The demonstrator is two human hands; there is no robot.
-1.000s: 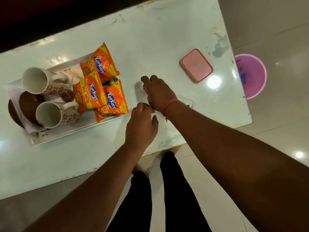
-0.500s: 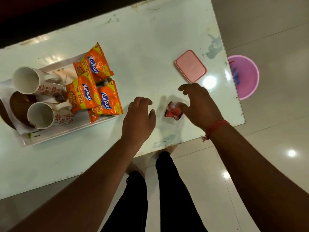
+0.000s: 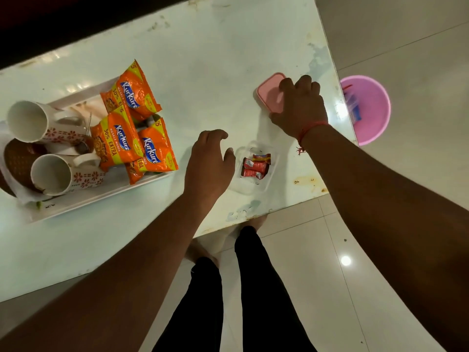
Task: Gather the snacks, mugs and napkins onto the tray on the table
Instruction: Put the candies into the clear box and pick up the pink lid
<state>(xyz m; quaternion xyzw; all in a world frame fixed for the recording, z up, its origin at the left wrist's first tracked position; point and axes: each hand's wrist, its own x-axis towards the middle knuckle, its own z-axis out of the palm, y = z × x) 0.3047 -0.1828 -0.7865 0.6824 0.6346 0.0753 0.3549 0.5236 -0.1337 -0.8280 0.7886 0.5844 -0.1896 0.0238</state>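
Tray point(image 3: 106, 196) at table point(image 3: 203, 47) left, mugs point(image 3: 48, 148) and snack packets point(image 3: 127, 128) inside; lid point(image 3: 269, 97) right.

The right hand point(image 3: 299, 107), a red thread at its wrist, has left the small clear plastic container point(image 3: 253, 166) of red-wrapped sweets point(image 3: 255, 165) and reached to the far right of the table — it now lies over the flat pink rectangular lid point(image 3: 269, 96), fingers curled at its far edge. The container, covered by both hands a second ago, now sits open to view. The left hand point(image 3: 209, 162) has opened slightly — its thumb beside the container's left rim.
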